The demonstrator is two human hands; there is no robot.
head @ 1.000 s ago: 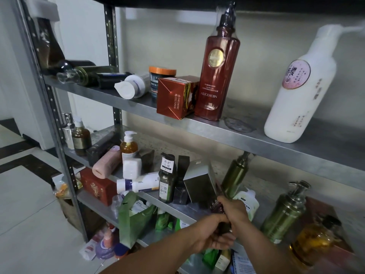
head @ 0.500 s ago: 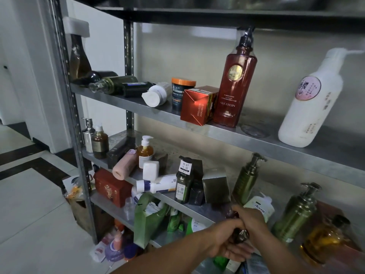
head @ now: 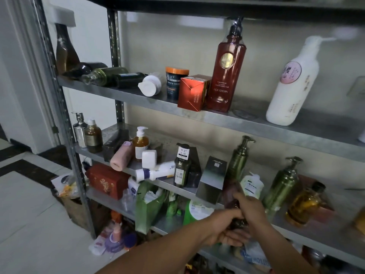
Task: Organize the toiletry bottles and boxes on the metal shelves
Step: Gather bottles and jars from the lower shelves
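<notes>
Both hands meet at the front edge of the middle shelf (head: pixel 173 183) of the metal shelves (head: pixel 325 135), on one dark maroon bottle (head: pixel 231 191). The bottle is blurred and tilted, its upper part showing above the hands, just in front of a silver box (head: pixel 212 178).

Left hand (head: pixel 225 226) – fingers curled round the bottle's lower end from below. Right hand (head: pixel 251 209) – fingers wrapped over the bottle from the right side. Neither hand holds anything else.

Middle shelf, right of the hands: two green pump bottles (head: pixel 240 159) upright, a white pouch (head: pixel 253 185) between them, then an amber bottle (head: pixel 304 202). To the left: a small dark green bottle (head: pixel 182 168) upright, a white tube (head: pixel 156 172) lying flat, a pink tube (head: pixel 121 157) on its side, and an amber pump bottle (head: pixel 140 143) upright.

Upper shelf: a tall red pump bottle (head: pixel 227 70) upright, touching an orange-red box (head: pixel 194 92); an orange-lid jar (head: pixel 175 82) just behind the box; a white pump bottle (head: pixel 292 86) leaning well to the right; several dark bottles (head: pixel 110 76) lying at the left end.

Lower shelf: a red box (head: pixel 107 179) and a green bag (head: pixel 150 204).
</notes>
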